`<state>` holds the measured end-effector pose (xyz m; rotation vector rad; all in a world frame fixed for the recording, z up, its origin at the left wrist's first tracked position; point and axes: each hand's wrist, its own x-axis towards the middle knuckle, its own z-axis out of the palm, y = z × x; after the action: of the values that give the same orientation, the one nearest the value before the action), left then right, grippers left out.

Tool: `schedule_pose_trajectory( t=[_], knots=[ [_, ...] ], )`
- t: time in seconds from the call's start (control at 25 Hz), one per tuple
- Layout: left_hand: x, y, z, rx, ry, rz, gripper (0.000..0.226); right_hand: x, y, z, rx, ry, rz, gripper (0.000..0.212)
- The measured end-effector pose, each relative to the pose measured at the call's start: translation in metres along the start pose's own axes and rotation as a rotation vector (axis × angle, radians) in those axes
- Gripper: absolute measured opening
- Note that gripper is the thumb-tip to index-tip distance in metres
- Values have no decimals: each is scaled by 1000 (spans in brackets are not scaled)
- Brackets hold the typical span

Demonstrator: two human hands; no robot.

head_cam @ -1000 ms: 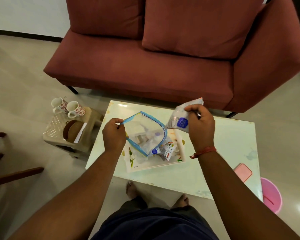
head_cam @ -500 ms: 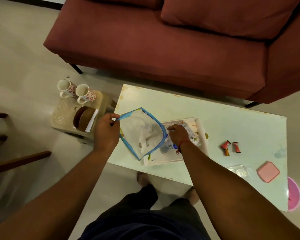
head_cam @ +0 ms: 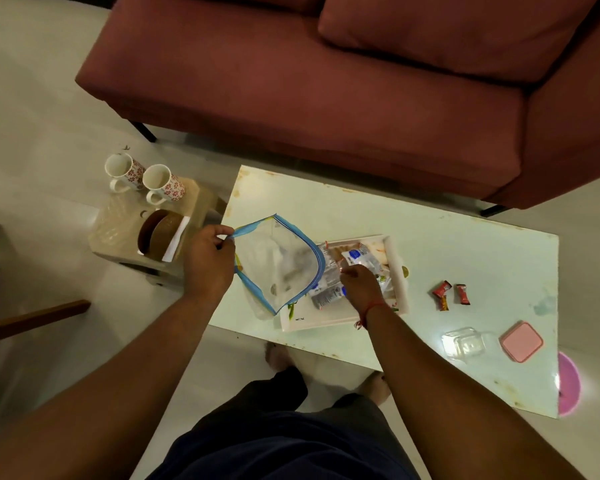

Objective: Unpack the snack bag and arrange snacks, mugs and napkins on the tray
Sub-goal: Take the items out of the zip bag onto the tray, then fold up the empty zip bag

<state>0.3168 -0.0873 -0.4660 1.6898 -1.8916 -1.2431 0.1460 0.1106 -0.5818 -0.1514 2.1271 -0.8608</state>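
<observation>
From the head view, the unpacking looks nearly done: several snack packets [head_cam: 355, 268] lie heaped in the tray [head_cam: 397, 271] on the table [head_cam: 465, 244], while the two mugs [head_cam: 144, 178] and napkins [head_cam: 178, 239] wait on a side stool [head_cam: 201, 199]. The left hand [head_cam: 207, 261] pinches the rim of the snack bag [head_cam: 279, 268], a clear, blue-edged zip pouch held open above the tray's left end (seemingly empty). The right hand [head_cam: 357, 284] rests fingers-down on the packets; its grip I cannot tell.
</observation>
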Motion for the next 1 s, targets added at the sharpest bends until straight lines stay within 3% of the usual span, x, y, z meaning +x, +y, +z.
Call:
schedule_pose_trajectory(
  t=[0.2,0.32,0.44,0.56,0.72,0.88,1.0],
  knots=[
    [-32,38,40,-55,20,12,10,-62,-11,-35,225,148,-318,33],
    [-55,60,64,-109,28,28,11,-100,-25,-69,-27,106,-558,51],
    [-90,91,90,-208,71,21,11,-117,-19,-114,-396,117,-652,66],
    [-121,111,113,-313,73,30,11,-117,-2,-152,-578,201,-683,48],
    [-148,127,128,-385,50,39,25,-115,2,-196,-520,335,-847,14],
    [-149,130,123,-236,-18,112,40,-127,-7,-228,-356,431,-945,10],
    [-144,128,111,-97,-127,344,41,-134,-14,-245,-264,479,-957,13]
  ],
)
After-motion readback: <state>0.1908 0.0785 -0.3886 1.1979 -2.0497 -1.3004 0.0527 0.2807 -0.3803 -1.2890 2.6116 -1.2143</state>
